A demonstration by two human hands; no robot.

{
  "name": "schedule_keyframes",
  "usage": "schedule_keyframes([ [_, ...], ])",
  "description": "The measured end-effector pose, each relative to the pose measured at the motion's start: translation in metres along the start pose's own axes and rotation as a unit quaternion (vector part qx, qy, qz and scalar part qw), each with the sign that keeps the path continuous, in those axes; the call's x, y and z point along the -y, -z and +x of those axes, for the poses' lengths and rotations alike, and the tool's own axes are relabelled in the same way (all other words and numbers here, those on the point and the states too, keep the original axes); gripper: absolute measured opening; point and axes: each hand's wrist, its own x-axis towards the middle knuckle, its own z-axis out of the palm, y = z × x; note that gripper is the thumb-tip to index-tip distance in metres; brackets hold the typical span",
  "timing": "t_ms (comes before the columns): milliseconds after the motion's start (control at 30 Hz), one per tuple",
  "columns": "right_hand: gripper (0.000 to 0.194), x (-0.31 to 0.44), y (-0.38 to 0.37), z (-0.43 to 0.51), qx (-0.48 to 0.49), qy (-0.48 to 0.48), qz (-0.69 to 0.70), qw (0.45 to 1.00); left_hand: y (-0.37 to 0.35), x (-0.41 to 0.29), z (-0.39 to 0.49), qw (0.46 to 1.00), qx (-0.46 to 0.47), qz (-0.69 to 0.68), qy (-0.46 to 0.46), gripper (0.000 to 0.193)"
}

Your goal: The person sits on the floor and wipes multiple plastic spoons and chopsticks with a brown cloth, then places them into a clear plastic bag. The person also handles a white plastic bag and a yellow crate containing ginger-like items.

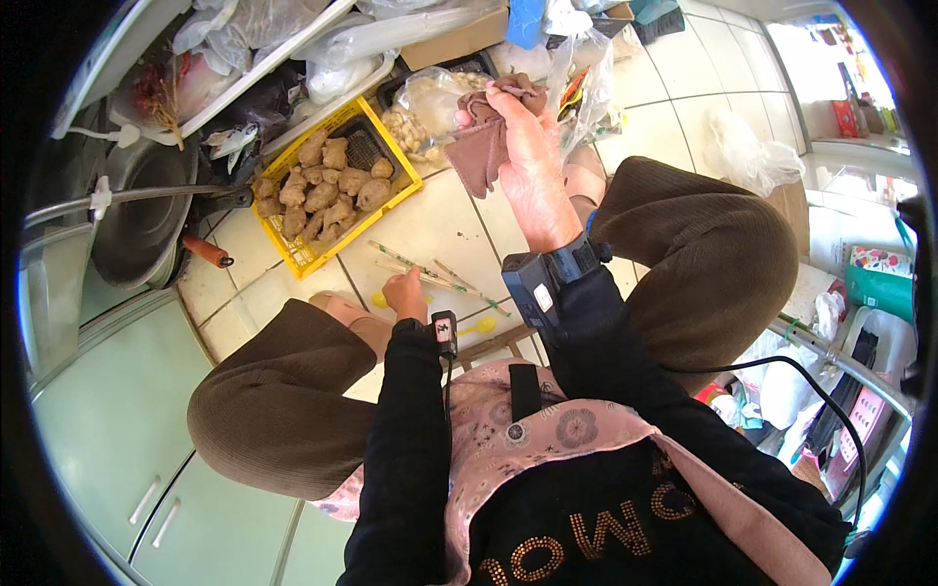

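Bunched in my right hand (527,157) is a brown cloth (480,154), one corner hanging loose. My left hand (407,294) is low over the tiled floor, its fingers curled at several chopsticks in printed paper sleeves (421,269); whether it grips one I cannot tell. A yellow plastic spoon (480,325) lies on the floor to the right of that hand, and another yellow piece (379,299) shows partly behind it. Beyond the chopsticks stands a yellow plastic crate (348,242) holding ginger or similar knobbly roots (322,194).
A bag of garlic-like bulbs (421,117) is beside the crate. Left are a black wok (143,205) and an orange-red handle (207,251); green cabinet doors (110,410) stand nearer. A plastic bag (751,150) lies at right. My knees flank the floor area, and a cable (806,377) runs from my right side.
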Motion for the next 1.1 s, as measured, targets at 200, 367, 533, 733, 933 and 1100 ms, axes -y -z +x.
schedule_keyframes([
  [200,0.013,-0.007,0.008,-0.01,0.029,-0.052,0.027,0.998,0.02,-0.054,-0.04,0.994,0.049,-0.034,-0.096,0.026],
  [367,0.009,-0.008,0.012,-0.021,0.079,-0.067,0.066,0.992,0.039,-0.106,-0.095,0.957,0.166,-0.218,-0.093,0.023],
  [533,0.013,0.006,0.014,-0.033,0.113,-0.057,0.053,0.99,0.064,-0.14,-0.143,0.901,0.267,-0.316,-0.128,0.018],
  [733,0.021,0.009,-0.015,-0.062,0.074,-0.075,-0.053,0.993,0.077,-0.199,-0.192,0.856,0.298,-0.348,-0.241,0.01],
  [933,0.022,0.013,-0.038,-0.067,0.094,0.083,-0.106,0.986,0.091,-0.238,-0.23,0.84,0.352,-0.229,-0.342,0.012],
  [1100,0.023,0.037,-0.036,-0.037,-0.021,0.243,-0.169,0.955,0.1,-0.254,-0.257,0.827,0.436,-0.214,-0.282,0.017],
])
